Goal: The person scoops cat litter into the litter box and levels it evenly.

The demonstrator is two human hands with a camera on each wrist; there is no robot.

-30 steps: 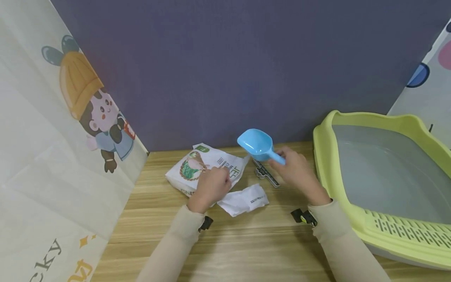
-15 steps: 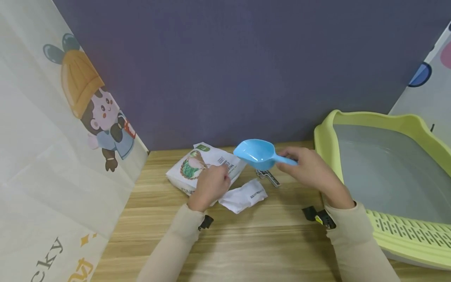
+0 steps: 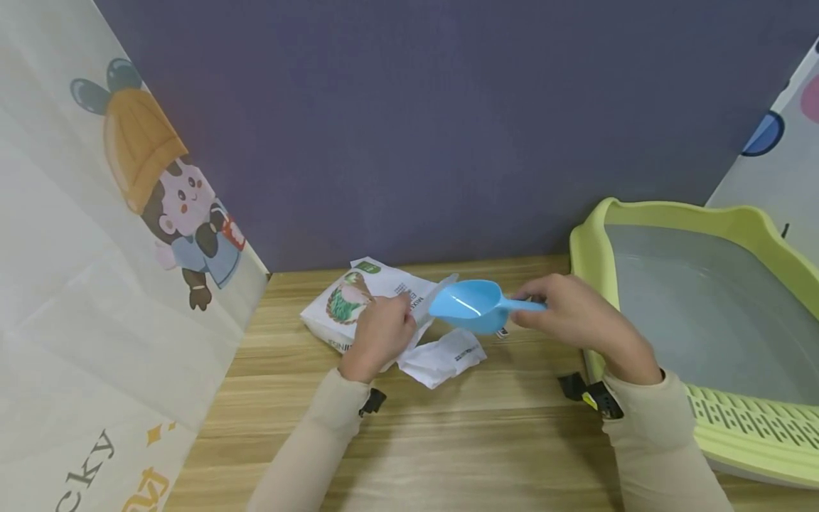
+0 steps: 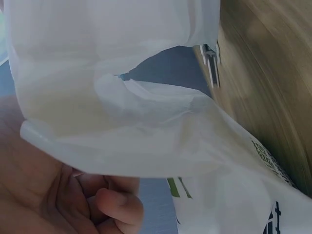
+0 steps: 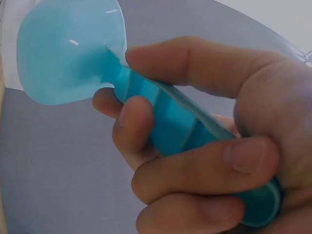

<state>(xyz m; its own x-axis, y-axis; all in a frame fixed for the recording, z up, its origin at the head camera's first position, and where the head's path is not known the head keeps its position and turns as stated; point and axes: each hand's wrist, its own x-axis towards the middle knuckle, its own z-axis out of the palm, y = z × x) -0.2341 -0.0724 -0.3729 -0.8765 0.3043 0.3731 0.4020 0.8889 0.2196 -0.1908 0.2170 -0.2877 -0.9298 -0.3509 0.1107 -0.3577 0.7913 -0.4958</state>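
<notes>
In the head view my left hand [image 3: 382, 331] grips the open end of a white printed bag [image 3: 348, 306] lying on the wooden table. The left wrist view shows its curled fingers [image 4: 117, 207] at the edge of the thin white plastic [image 4: 122, 146], which has a torn opening. My right hand [image 3: 579, 313] holds a light blue scoop [image 3: 470, 306] by its handle, fingers wrapped round it in the right wrist view. The scoop's bowl [image 5: 73, 53] points left, right at the bag's mouth in the head view. Nothing shows inside the bowl.
A crumpled white plastic piece [image 3: 443, 357] lies in front of the bag. Behind the scoop, a small black-and-white flat item [image 3: 502, 333] is mostly hidden. A litter box with a yellow-green rim [image 3: 591, 263] stands at the right. A dark panel [image 3: 409, 128] closes off the back.
My right hand has moved right and slightly down, and the scoop has turned from slanting to nearly level, its bowl lower and closer to the bag's mouth. My left hand stays at the bag.
</notes>
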